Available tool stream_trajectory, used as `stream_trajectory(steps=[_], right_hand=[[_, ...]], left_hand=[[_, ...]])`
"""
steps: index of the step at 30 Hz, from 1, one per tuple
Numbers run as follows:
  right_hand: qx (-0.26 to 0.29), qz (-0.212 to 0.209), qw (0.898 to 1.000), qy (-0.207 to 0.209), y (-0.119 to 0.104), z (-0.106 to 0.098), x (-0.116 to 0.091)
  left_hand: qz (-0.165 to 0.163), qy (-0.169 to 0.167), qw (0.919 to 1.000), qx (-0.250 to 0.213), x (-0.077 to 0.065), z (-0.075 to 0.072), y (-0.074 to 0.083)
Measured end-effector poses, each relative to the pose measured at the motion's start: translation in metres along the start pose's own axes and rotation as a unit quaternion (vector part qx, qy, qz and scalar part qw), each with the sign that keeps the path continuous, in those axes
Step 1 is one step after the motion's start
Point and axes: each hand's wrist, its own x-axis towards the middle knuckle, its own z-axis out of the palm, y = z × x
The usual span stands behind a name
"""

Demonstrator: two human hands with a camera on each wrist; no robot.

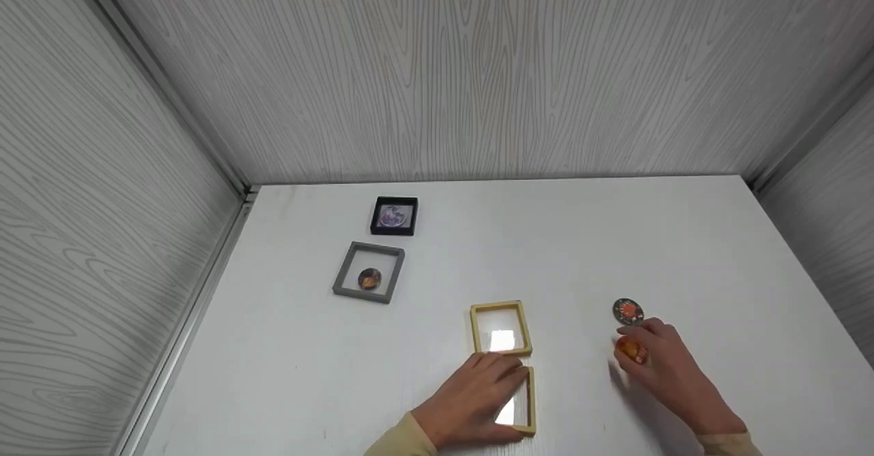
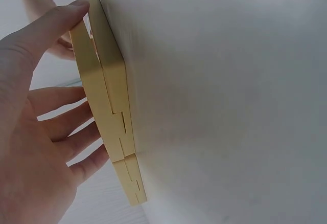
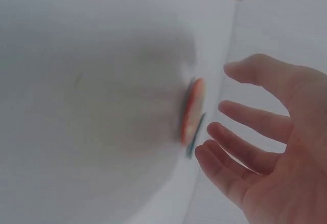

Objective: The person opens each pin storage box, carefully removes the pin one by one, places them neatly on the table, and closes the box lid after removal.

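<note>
My left hand [image 1: 476, 401] spans the nearer yellow display frame [image 1: 532, 405], its thumb and fingers at opposite edges. In the left wrist view, the thumb touches a corner of this yellow frame [image 2: 110, 83], whose two halves stand slightly parted. Another yellow frame [image 1: 496, 305] lies end to end with it, farther away. At the right, my right hand [image 1: 668, 371] hovers with spread, bent fingers over an orange-brown round disc [image 1: 631, 349]. The right wrist view shows a gap between those fingers and the disc [image 3: 193, 112]. Just beyond lies a dark round piece with an orange centre [image 1: 628, 310].
On the white table [image 1: 273, 360], a grey frame [image 1: 343, 267] at the left holds a dark and amber round piece [image 1: 369, 278]. Behind it stands a small black frame [image 1: 392, 231] with a purplish round design. Wood-grain panels [image 1: 464, 74] enclose the back and sides.
</note>
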Motion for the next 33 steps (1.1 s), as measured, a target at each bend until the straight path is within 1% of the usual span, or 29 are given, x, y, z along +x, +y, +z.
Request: stream_trajectory(steps=[2,4,9,12,14,17,19,25,33], right_hand=[[0.012,-0.01,1.0,0.007,-0.013,0.0,0.001],[0.025,-0.019,1.0,-0.001,-0.027,0.002,0.002],[0.058,-0.02,0.996,-0.06,-0.056,0.015,0.007],[0.064,-0.023,0.994,-0.082,-0.068,0.023,0.009],[0.068,-0.039,0.993,-0.086,-0.075,0.029,0.012],[0.081,-0.062,0.99,-0.097,-0.083,0.035,0.016],[0.093,-0.073,0.987,-0.111,-0.088,0.039,0.019],[0.104,-0.078,0.978,-0.162,-0.097,0.044,0.026],[0.105,-0.094,0.972,-0.189,-0.1,0.051,0.027]], left_hand=[[-0.001,-0.001,1.0,0.002,0.0,-0.001,0.0],[-0.002,-0.001,1.0,0.006,0.0,-0.001,-0.001],[0.003,0.007,0.9999,0.013,0.0,-0.001,-0.001],[0.004,0.015,0.9997,0.017,0.0,0.001,-0.001],[0.003,0.017,0.9997,0.017,0.0,0.001,-0.001],[0.002,0.016,0.9998,0.012,0.0,0.002,-0.001],[0.003,0.012,0.9999,0.004,0.0,0.001,-0.001],[0.003,0.004,0.9996,-0.028,-0.002,0.0,-0.002],[-0.001,0.015,0.9992,-0.037,-0.002,0.001,-0.002]])
